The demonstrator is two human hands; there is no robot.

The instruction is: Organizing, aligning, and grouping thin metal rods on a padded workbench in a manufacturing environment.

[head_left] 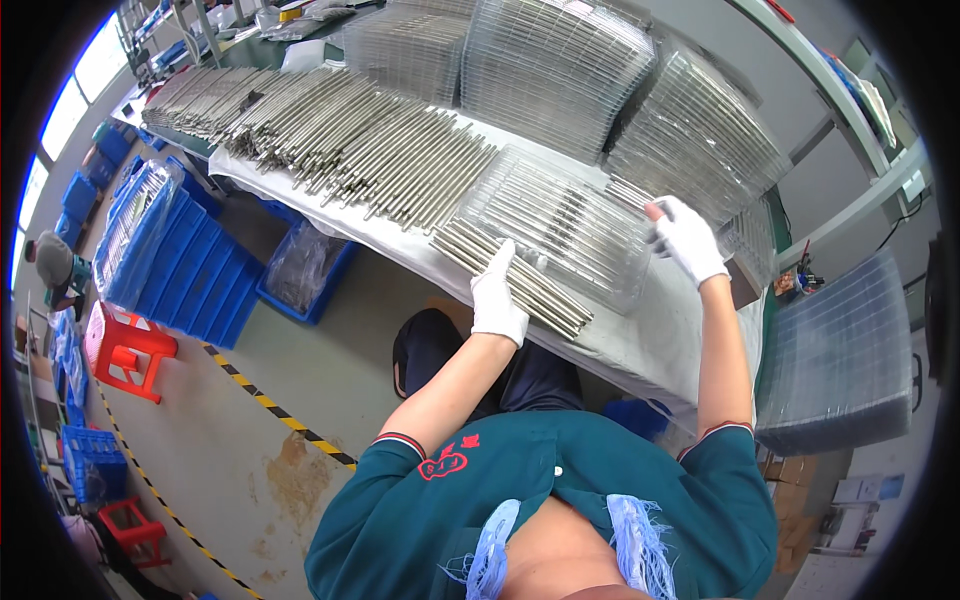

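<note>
My left hand (498,300), in a white glove, is closed around a bundle of thin metal rods (548,302) at the table's front edge. Behind that bundle lies a clear plastic tray (630,292) with more metal rods in it, side by side. My right hand (688,240), also gloved with a bare fingertip showing, is at the tray's right end with its fingers curled. Several rod ends (628,192) show right beside its fingertips; what lies inside its grip is hidden. A long heap of loose rods (370,150) spreads along the table to the left.
Tall stacks of filled clear trays (555,70) stand at the back of the white-covered table (690,350). More stacked trays (835,350) are at the right. On the floor at the left are blue crates (195,270), a red stool (130,350) and striped tape. Another person (55,265) is far left.
</note>
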